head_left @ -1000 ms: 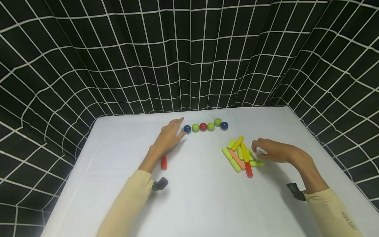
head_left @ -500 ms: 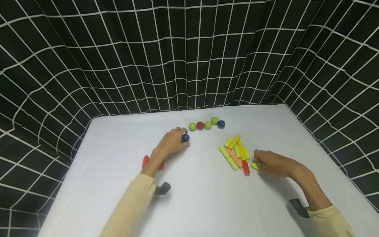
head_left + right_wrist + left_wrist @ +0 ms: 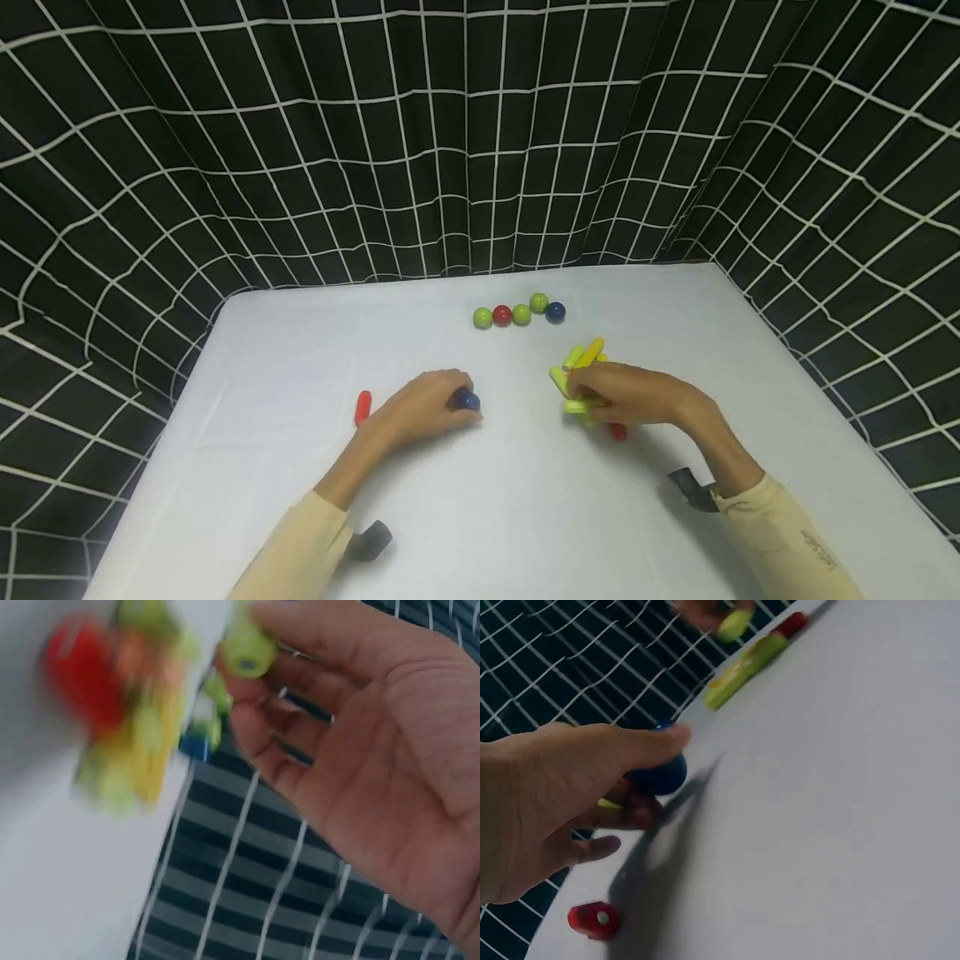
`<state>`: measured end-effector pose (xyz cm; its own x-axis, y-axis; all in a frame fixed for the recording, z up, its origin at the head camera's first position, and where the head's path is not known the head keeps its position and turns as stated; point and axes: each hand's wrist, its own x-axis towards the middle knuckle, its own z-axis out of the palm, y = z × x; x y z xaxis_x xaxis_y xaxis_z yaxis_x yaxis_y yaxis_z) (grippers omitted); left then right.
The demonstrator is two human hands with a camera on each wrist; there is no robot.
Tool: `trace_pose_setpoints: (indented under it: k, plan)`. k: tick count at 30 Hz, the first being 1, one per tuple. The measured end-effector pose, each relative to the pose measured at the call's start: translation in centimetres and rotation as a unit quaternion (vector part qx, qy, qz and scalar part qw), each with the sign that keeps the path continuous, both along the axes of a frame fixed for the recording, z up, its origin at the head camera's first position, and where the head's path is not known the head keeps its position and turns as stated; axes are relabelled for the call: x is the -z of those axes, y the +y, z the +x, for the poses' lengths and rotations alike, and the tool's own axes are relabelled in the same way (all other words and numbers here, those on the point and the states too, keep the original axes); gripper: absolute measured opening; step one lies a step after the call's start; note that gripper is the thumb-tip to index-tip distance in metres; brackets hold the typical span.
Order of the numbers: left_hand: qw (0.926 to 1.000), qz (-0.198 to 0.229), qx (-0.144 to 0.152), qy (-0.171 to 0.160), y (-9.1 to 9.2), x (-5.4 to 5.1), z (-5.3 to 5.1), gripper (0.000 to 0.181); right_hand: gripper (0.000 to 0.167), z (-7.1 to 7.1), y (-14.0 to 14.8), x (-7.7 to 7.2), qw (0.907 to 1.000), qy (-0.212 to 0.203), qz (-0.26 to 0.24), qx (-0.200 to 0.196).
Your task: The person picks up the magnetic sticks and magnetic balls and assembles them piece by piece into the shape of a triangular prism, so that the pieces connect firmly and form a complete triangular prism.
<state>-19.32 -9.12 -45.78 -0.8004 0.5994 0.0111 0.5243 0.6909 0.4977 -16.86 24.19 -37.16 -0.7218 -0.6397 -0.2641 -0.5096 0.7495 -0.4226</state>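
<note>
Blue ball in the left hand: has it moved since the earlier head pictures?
Yes. Judged against the table's far edge, the blue ball, pinched by the left hand, has come toward the near side, away from the leftmost green ball.

A dark blue ball [image 3: 470,402] at left and a yellow-green stick [image 3: 575,407] at right stand out against a white table [image 3: 487,517], cream sleeves [image 3: 295,546] near, a white-gridded black curtain [image 3: 450,75] far.

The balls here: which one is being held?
The dark blue ball in the left hand; the other five balls, including a second blue ball at their right end, rest on the table.
</note>
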Motion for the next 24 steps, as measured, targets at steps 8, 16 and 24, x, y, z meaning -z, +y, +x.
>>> trace_pose_setpoints:
  k: [8,16,24]
  plan:
    - [0.9973,0.041,0.055,0.028,-1.0,0.9,3.0,0.034,0.019,-1.2,-8.6,3.2,0.9925,0.052,-0.007,-0.110]
    - [0.9970,0.028,0.041,0.059,-0.5,1.7,3.1,0.047,0.026,-1.6,-10.0,4.0,0.9946,0.010,-0.021,-0.101]
    - [0.9936,0.066,0.056,0.072,0.2,3.7,2.1,0.027,0.017,-1.9,-9.6,4.4,0.9960,-0.014,-0.016,-0.087]
